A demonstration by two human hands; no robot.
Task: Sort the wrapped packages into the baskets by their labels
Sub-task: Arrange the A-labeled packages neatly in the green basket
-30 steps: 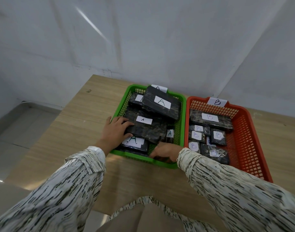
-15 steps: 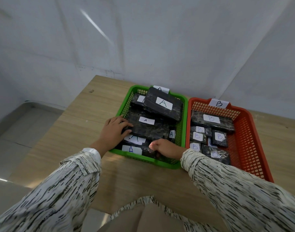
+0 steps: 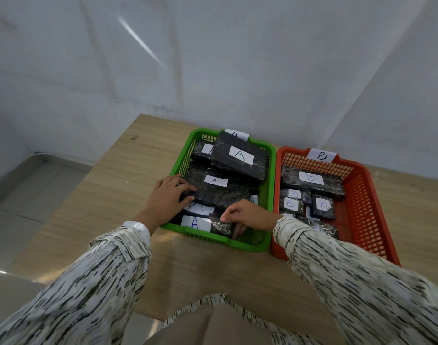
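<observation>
Front package (image 3: 221, 227) pinched by right hand (image 3: 250, 215); left hand (image 3: 167, 199) grips middle package (image 3: 220, 192).

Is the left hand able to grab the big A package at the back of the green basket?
Probably yes: the big A package lies uncovered on top, just beyond the left hand, which holds a nearer package.

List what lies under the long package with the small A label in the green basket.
Peeking out below the long package, gripped by the left hand: a white label, its letter half covered. Whatever else lies beneath is hidden.
</observation>
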